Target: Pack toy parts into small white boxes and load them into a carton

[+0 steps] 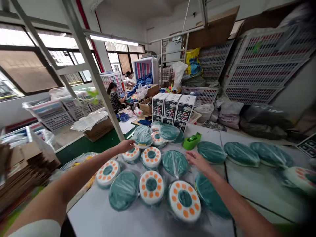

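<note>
Several round teal and white discs with orange dots, each wrapped in clear plastic, lie across the grey table (128,220). My left hand (126,145) reaches forward, its fingers curled over a wrapped disc (142,138) at the far left of the pile. My right hand (197,160) is stretched out flat with fingers apart, hovering just right of a teal wrapped disc (175,163). A white disc with orange dots (184,200) lies nearest me.
A green tape dispenser (192,141) stands beyond my right hand. Stacked printed boxes (171,108) sit at the table's far end. Cardboard piles (22,171) are on the left. Two people (115,97) work at a far table. Plastic crates (261,65) line the right wall.
</note>
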`<state>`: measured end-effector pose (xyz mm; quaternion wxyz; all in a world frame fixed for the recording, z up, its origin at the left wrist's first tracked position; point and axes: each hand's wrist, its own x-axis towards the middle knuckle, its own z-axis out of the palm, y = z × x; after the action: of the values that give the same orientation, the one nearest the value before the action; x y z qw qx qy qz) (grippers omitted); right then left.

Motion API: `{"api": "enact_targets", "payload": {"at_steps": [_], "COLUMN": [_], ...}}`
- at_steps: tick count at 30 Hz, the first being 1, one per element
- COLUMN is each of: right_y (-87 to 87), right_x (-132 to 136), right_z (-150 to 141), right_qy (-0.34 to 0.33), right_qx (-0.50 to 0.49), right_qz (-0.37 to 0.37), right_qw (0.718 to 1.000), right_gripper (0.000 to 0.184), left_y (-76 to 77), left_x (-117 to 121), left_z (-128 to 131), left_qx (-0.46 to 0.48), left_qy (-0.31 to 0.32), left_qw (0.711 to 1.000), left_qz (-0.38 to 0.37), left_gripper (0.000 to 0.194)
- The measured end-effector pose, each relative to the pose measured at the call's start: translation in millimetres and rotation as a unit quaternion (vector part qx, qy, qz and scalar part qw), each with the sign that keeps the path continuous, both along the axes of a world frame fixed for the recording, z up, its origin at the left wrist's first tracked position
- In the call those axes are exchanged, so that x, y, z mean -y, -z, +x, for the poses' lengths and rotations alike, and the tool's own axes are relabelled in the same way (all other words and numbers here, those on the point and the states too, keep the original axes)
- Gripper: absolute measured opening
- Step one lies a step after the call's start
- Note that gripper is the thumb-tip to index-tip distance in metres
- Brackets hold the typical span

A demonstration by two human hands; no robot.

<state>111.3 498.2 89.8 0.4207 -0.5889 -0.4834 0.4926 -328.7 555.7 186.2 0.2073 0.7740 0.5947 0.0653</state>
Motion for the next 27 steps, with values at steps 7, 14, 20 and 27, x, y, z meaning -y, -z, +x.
{"api": "enact_targets", "payload": {"at_steps": [7, 14, 20, 27], "right_y": [-11.5, -7.2, 13.7, 42.6], "right_x": [-151.6, -250.4, -302.4, -253.1], "right_z": [39.4, 15.3, -31.1, -18.4], "right_qy": [0.051, -0.061, -0.163, -0.398], "right_qx": [0.152, 0.343, 0.420, 0.274], "right_qz": [0.029, 0.082, 0.083, 0.073], "right_qw": [0.987, 0.934, 0.889, 0.872], "right_gripper": [0.019, 0.026, 0.057, 0.055], "left_y": [26.1, 72.6, 117.6, 121.5], "left_x": [-185.8, -295.1, -339.8, -351.6], "left_z": [49.0, 132.1, 174.6, 155.1], "left_qx": [-0.013, 0.002, 0.020, 0.056], "left_qy": [0.031, 0.033, 0.008, 0.083], "left_qw": [0.998, 0.997, 0.999, 0.975], "left_qz": [0.046, 0.076, 0.039, -0.200], "left_gripper": [0.039, 0.040, 0.064, 0.075]}}
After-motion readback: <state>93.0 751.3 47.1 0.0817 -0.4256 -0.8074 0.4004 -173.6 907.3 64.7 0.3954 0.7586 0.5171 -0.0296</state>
